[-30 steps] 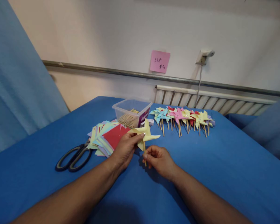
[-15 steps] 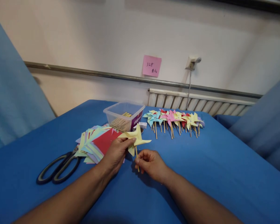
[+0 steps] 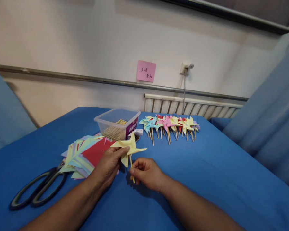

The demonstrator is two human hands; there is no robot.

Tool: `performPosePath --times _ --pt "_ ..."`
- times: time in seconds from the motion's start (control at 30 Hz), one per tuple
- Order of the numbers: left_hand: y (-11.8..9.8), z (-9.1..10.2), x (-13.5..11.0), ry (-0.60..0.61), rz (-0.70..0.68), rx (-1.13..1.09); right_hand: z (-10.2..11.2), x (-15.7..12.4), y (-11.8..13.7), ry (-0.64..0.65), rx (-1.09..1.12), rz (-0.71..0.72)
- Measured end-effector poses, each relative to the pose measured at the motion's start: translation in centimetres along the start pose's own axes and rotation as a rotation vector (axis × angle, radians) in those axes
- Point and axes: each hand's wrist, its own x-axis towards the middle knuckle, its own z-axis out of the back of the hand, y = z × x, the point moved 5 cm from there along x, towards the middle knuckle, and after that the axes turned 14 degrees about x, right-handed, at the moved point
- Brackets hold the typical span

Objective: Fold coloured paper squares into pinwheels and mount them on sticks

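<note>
A yellow paper pinwheel [image 3: 131, 146] on a thin wooden stick is held just above the blue cloth. My left hand [image 3: 108, 166] is closed on the pinwheel's paper, thumb pressing near its centre. My right hand [image 3: 145, 173] pinches the wooden stick below the paper. Behind them lies a fanned stack of coloured paper squares [image 3: 86, 154] with a red sheet on top. A row of finished pinwheels [image 3: 170, 123] in several colours lies farther back.
Black-handled scissors [image 3: 36, 192] lie at the left on the blue-covered table [image 3: 207, 173]. A clear plastic box [image 3: 117, 122] holds wooden sticks. A pink note [image 3: 146, 71], a rail and a radiator are on the wall behind. Light blue curtains hang at both sides.
The view has swung to the right and up, so everything sits farther left and lower in the frame. Both hands keep the same hold on the yellow pinwheel.
</note>
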Motion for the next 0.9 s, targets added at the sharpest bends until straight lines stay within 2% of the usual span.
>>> performPosePath --times 0.33,0.7,0.9 --pt "-0.38 -0.27 -0.10 0.041 -0.015 -0.044 0.05 0.17 -0.03 -0.036 -0.018 -0.003" --pt "-0.07 0.29 0.26 -0.017 -0.010 -0.060 0.53 0.52 -0.35 -0.059 -0.034 0.001" --pt "-0.11 0.39 0.25 -0.005 -0.027 -0.089 0.51 0.64 -0.64 -0.060 -0.024 -0.023"
